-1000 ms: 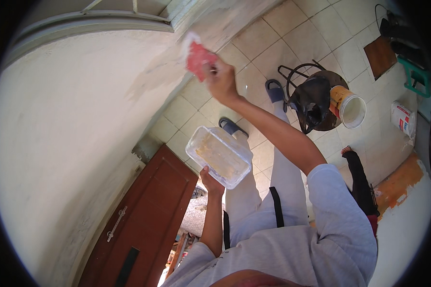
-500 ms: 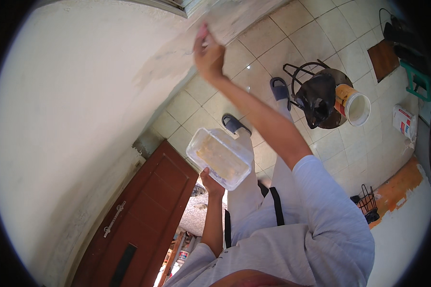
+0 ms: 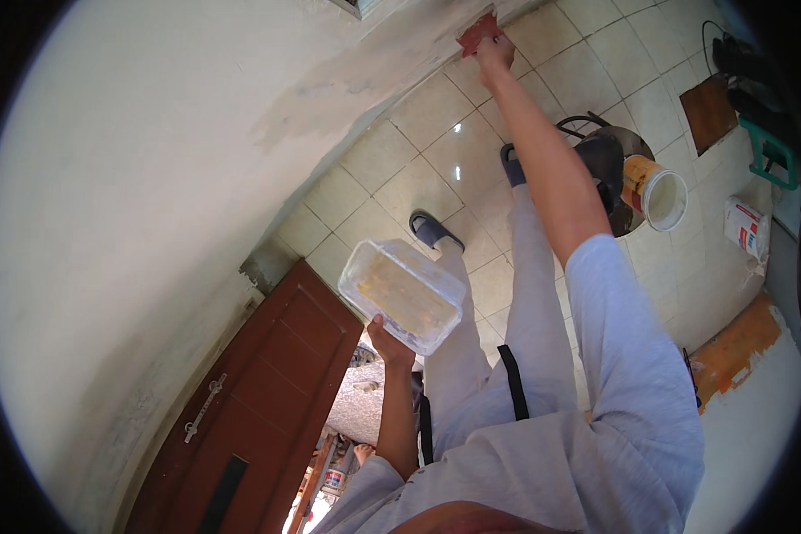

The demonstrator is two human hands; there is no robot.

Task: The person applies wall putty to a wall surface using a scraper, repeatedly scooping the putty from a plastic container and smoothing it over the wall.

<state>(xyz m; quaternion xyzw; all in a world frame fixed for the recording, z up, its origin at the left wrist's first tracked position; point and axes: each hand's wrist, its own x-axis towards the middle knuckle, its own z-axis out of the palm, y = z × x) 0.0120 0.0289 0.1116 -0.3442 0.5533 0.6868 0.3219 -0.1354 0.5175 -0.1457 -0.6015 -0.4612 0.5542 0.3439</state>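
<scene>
My right hand [image 3: 494,52] is stretched out at arm's length, fingers closed on a small flat red pad [image 3: 478,32] pressed against the wall [image 3: 151,160] near its foot. The plaster there is smooth and cream, with a greyer, rougher smear trailing from the pad. My left hand [image 3: 388,343] cups the underside of a clear rectangular plastic tub [image 3: 402,295] with rounded corners, tilted, its inside streaked with a yellowish paste. Below it I see my pale trousers and dark slippers [image 3: 434,231] on glossy square beige floor tiles [image 3: 436,151]. Just right of my arm stands a dark round pot [image 3: 610,160], touching a tipped yellow bucket [image 3: 657,191] with a white interior. A brown panelled wooden door [image 3: 258,400] sits lower left.
</scene>
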